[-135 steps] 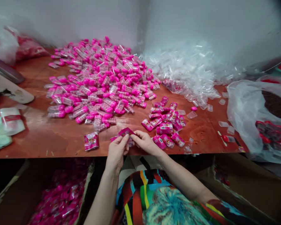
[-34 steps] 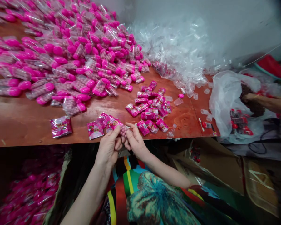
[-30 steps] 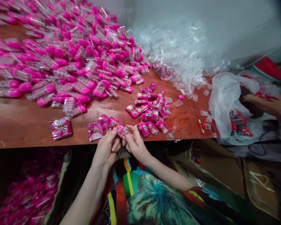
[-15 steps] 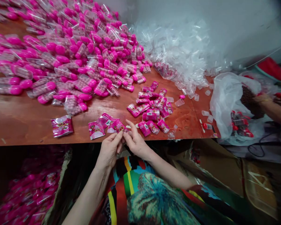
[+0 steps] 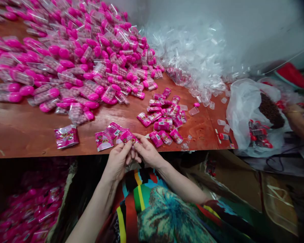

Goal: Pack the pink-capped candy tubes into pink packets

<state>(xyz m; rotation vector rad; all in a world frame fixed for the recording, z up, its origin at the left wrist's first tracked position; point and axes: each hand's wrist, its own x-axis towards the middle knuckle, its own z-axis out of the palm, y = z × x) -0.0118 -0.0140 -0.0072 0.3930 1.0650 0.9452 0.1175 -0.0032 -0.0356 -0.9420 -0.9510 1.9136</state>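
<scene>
At the table's front edge, my left hand [image 5: 118, 159] pinches a pink printed wrapper [image 5: 128, 135] between thumb and fingers. Close against it, my right hand [image 5: 147, 150] holds the same wrapper from the other side, its fingertips touching those of the left. Flat pink wrappers [image 5: 104, 140] lie just left of my hands, and a thicker square stack [image 5: 66, 136] of them is farther left. Right of my hands sits a small heap of pink wrapped pieces [image 5: 164, 124]. What the held wrapper contains is hidden by my fingers.
Clear tubes with pink caps and pale pink balls [image 5: 76, 64] cover the back left. Empty clear containers [image 5: 197, 57] are piled behind. At right, a white plastic bag [image 5: 239, 104] holds brown pellets and red-capped tubes, beside another person's hand [image 5: 297, 116]. A box of pink packets [image 5: 38, 209] stands below left.
My right index finger, raised before, has come down onto the wrapper, and more of the wrapper shows above my fingertips. The other person's hand has moved right, uncovering the brown pellets.
</scene>
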